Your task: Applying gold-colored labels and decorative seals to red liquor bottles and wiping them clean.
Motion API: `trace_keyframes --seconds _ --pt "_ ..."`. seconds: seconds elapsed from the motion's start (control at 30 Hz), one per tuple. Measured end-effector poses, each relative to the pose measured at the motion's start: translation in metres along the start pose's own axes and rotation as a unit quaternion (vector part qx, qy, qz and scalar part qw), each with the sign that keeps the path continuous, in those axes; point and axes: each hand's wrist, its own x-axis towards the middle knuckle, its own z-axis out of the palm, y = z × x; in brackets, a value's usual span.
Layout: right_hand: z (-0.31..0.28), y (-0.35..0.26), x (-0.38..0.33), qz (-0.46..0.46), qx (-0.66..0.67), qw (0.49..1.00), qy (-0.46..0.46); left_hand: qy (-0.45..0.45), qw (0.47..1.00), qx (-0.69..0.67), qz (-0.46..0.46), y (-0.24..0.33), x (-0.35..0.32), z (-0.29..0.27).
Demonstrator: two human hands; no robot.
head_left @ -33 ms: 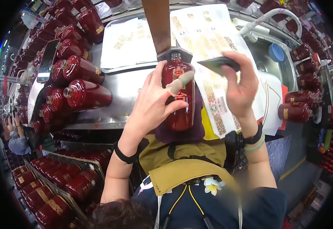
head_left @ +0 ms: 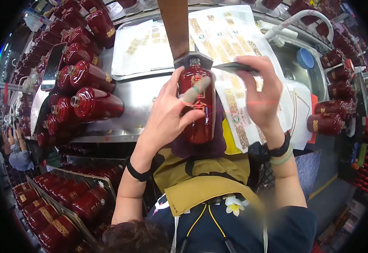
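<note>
Your left hand (head_left: 167,120) wraps the dark red bottle (head_left: 198,105) lying at the near edge of the steel bench (head_left: 139,101), its forefinger pressing the gold label. Your right hand (head_left: 260,95) pinches a dark flat tool (head_left: 234,67) just right of the bottle's neck, above the label sheets (head_left: 234,38).

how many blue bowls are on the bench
1: a single blue bowl sits at the far right of the metal bench, beside the white curved pipe. Others may be hidden behind the bottles.
</note>
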Motion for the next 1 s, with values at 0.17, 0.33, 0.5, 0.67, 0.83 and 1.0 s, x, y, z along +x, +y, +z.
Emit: trace_keyframes --seconds 0.17,0.33,0.5,0.67,0.83,1.0 --pt "0.026 -0.011 -0.007 -0.287 -0.079 0.935 -0.192 0.111 0.938 -0.303 -0.126 -0.017 -0.027 0.009" --pt "0.038 -0.019 0.017 -0.206 -0.108 0.930 -0.283 0.147 0.900 -0.371 -0.177 -0.007 -0.008 0.003" --pt "0.049 0.000 0.054 -0.283 -0.183 0.924 -0.183 0.184 0.896 -0.359 -0.185 -0.013 -0.020 0.002" --pt "0.033 -0.050 -0.005 -0.311 -0.068 0.880 -0.352 0.175 0.872 -0.406 -0.212 -0.020 -0.037 0.028" --pt "0.038 -0.027 0.049 -0.270 -0.250 0.912 -0.182 0.192 0.888 -0.384 -0.166 -0.010 -0.042 0.026" --pt "0.040 -0.049 0.004 -0.381 -0.090 0.843 -0.370 0.230 0.881 -0.372 -0.178 -0.016 -0.044 0.018"
